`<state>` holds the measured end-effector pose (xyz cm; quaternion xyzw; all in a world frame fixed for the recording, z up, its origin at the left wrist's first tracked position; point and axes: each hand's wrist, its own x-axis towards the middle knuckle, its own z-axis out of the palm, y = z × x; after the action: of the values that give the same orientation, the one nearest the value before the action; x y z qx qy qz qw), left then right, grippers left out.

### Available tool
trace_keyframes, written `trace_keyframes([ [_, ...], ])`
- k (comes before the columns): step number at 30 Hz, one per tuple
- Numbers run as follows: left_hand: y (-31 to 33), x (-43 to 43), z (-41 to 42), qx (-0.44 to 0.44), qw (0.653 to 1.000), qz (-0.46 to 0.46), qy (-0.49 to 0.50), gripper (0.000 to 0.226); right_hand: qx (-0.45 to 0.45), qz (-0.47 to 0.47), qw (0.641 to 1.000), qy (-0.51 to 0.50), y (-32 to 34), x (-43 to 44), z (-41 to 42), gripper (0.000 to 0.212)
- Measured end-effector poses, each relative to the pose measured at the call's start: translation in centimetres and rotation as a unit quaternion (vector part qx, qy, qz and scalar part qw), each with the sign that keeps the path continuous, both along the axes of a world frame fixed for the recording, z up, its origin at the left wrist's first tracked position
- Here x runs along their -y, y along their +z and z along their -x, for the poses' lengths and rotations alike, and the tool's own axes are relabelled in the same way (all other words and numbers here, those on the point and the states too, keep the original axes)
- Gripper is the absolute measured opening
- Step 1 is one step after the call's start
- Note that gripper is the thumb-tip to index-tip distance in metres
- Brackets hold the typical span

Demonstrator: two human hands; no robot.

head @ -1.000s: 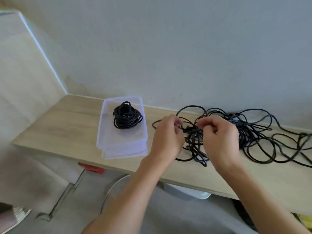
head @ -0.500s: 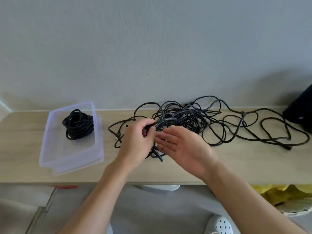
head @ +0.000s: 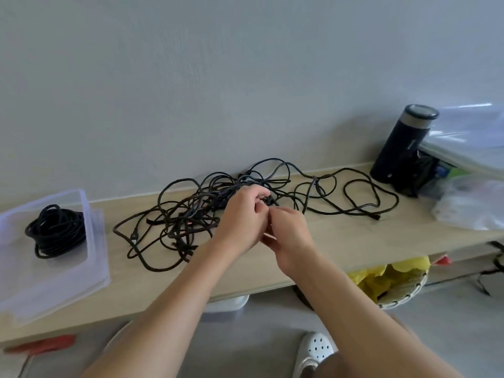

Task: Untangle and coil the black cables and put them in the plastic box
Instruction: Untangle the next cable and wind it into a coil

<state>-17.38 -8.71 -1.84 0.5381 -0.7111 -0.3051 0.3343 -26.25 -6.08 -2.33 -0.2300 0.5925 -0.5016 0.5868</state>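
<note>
A tangle of black cables (head: 191, 214) sprawls over the middle of the wooden table (head: 354, 241), and one loose strand loops right to a plug end (head: 376, 216). My left hand (head: 241, 218) hovers at the tangle's right side, its curled fingers pinching a strand there. Just right of it, touching, is my right hand (head: 290, 233); its fingers are blurred and I cannot tell whether they hold cable. At far left, the clear plastic box (head: 49, 282) holds one coiled black cable (head: 56, 233).
A dark flask (head: 403, 143) stands at the back right beside clear plastic bags (head: 469, 208) and a black item. Under the table edge sit a basket with yellow bags (head: 390, 276) and a white tub. A white shoe (head: 313, 350) is on the floor.
The view has swung right, so box and tangle sit further left. My right hand let go of the tangle, opened palm up, and has now turned over with fingers curled beside the left.
</note>
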Motion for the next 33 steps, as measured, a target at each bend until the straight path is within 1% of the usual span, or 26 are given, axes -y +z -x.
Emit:
trace_keyframes([
  [2,-0.1,0.7,3.0,-0.022,0.993,-0.111,-0.026,0.04,-0.001,-0.013,0.999,-0.047,0.1,-0.3,2.4,0.032],
  [4,-0.1,1.1,5.9,-0.052,0.979,-0.191,-0.052,0.048,0.01,-0.027,0.996,-0.079,0.4,-0.8,4.8,0.03],
  [6,-0.3,1.4,8.2,-0.072,0.972,-0.216,-0.057,0.037,0.013,-0.034,0.996,-0.084,0.6,-1.3,6.9,0.026],
  [8,-0.3,1.7,9.8,-0.093,0.977,-0.19,-0.042,0.009,0.008,-0.03,0.997,-0.072,0.8,-1.5,8.7,0.022],
  [9,-0.1,1.8,10.3,-0.097,0.982,-0.159,-0.028,0.01,0.007,-0.022,0.997,-0.068,0.9,-1.4,9.5,0.02],
  [11,0.4,2.0,10.7,-0.088,0.992,-0.09,0.0,0.021,0.0,-0.001,0.998,-0.062,1.3,-1.2,10.6,0.016],
  [13,1.5,2.0,10.7,-0.101,0.995,-0.026,0.011,0.023,0.01,0.022,0.998,-0.054,1.8,-0.8,11.2,0.014],
  [17,3.5,1.5,9.3,-0.134,0.99,0.033,0.023,0.023,0.158,0.071,0.985,-0.011,3.2,-0.9,10.9,0.019],
  [19,4.3,1.1,8.5,-0.142,0.989,0.04,0.02,0.024,0.203,0.089,0.975,-0.01,4.1,-0.9,10.7,0.019],
  [20,4.6,0.8,8.2,-0.146,0.988,0.042,0.021,0.024,0.223,0.089,0.97,-0.026,4.5,-0.8,10.7,0.018],
  [22,5.3,0.2,7.6,-0.154,0.987,0.042,0.032,0.024,0.253,0.054,0.961,-0.094,4.8,-0.4,11.1,0.017],
  [25,6.3,-0.8,6.7,-0.165,0.985,0.038,0.039,0.025,0.237,-0.06,0.946,-0.215,3.5,-0.3,12.8,0.023],
  [27,6.7,-1.3,6.0,-0.138,0.989,0.034,0.044,0.024,0.207,-0.103,0.939,-0.253,1.8,-0.6,14.7,0.02],
  [31,6.2,-2.3,4.8,-0.094,0.995,-0.002,0.034,0.024,0.203,-0.108,0.942,-0.243,-0.8,-1.3,17.4,0.022],
  [33,5.8,-2.7,4.4,-0.09,0.995,-0.014,0.036,0.024,0.173,-0.119,0.946,-0.248,-1.4,-1.5,18.0,0.017],
])
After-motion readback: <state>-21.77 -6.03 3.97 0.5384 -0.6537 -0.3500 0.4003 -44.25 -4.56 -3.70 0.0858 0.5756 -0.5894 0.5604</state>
